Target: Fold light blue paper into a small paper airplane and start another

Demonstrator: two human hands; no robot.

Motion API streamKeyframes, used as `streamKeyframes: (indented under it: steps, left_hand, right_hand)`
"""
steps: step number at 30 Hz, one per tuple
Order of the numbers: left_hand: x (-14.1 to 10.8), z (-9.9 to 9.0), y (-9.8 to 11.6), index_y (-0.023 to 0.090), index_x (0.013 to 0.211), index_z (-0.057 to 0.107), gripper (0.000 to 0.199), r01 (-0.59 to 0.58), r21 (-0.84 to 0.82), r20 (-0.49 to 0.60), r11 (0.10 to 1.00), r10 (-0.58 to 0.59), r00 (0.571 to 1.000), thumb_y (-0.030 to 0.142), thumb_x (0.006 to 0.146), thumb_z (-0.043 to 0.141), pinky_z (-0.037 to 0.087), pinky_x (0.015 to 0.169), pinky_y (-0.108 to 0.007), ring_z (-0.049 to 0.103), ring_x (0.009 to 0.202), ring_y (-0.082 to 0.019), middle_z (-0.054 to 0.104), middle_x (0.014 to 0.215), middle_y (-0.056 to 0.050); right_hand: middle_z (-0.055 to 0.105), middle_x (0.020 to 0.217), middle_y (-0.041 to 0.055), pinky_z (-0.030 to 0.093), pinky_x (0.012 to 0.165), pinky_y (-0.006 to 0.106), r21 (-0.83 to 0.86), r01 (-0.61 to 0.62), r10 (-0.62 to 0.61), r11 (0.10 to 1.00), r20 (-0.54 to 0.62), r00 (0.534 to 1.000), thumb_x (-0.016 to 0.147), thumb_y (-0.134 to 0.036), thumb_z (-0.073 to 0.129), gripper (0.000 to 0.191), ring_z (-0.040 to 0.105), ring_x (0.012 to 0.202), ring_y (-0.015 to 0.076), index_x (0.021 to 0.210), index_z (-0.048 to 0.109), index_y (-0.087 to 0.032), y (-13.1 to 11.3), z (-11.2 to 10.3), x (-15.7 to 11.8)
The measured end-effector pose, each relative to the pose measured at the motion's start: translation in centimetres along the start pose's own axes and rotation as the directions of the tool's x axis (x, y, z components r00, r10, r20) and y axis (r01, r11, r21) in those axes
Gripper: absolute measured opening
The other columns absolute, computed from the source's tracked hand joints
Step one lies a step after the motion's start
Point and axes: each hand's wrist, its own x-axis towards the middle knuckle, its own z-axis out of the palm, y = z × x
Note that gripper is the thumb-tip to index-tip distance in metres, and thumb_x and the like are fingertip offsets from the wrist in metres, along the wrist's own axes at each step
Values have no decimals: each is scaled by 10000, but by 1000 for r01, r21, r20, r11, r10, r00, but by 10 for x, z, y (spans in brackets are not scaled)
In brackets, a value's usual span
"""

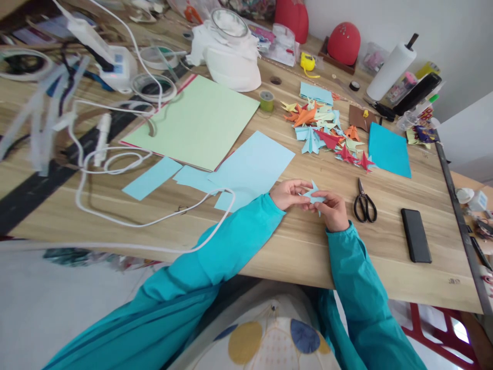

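A small light-blue folded paper piece [314, 193] with pointed ends is held between both hands above the wooden table. My left hand [290, 194] pinches it from the left, and my right hand [332, 208] grips it from the right, fingers closed. The fingers cover part of it. Just behind and left of my left hand lies a large light-blue sheet [254, 162]. Farther back is a pile of folded paper shapes [327, 133] in orange, red, blue and pale green. Black-handled scissors [364, 203] rest right of my right hand.
A black phone [416, 235] lies at the right. Pale green sheets [196, 121] and a light-blue strip [152, 178] are at the left, with a white cable [131, 224] looping toward my left sleeve. Behind stand a green thread spool [266, 101] and a bright blue square [390, 149].
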Motion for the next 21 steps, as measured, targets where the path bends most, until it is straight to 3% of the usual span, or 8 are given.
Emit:
streamKeyframes:
  steps: [6, 21]
  left_hand:
    - [0, -3, 3, 80, 996, 570, 549, 46, -51, -1, 998, -46, 999, 196, 524, 826, 505, 537, -289, 665, 589, -201, 678, 663, -56]
    - [-1, -1, 2, 89, 1001, 552, 560, 11, 6, 9, 1000, -11, 1000, 226, 531, 823, 493, 524, -275, 656, 562, -185, 679, 665, -54]
  right_hand:
    - [710, 660, 19, 512, 550, 286, 38, -16, 14, 999, 43, 999, 671, -240, 702, 242, 637, 556, 147, 910, 693, -201, -2, 0, -1]
    - [688, 619, 11, 496, 517, 273, -31, -13, 15, 999, 55, 998, 669, -297, 725, 286, 613, 522, 132, 929, 673, -190, -7, 1, -2]
